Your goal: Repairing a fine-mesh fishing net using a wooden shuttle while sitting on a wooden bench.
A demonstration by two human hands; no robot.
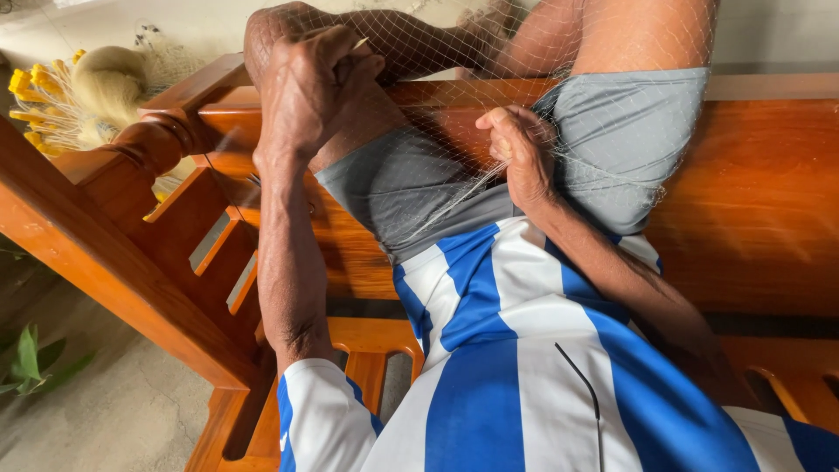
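Wooden bench [752,201] underneath; net [454,157] draping over knees. Left hand [306,87] clenching mesh above the lap, right hand [524,153] pinching gathered strands just beside it.

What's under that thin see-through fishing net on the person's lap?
Under the fine pale mesh fishing net show grey shorts, both bare knees and part of the polished orange-brown wooden bench. The left hand and right hand grip it. The feet are out of view.

Bright daylight, soft shadows, sharp, wide-angle edge distortion
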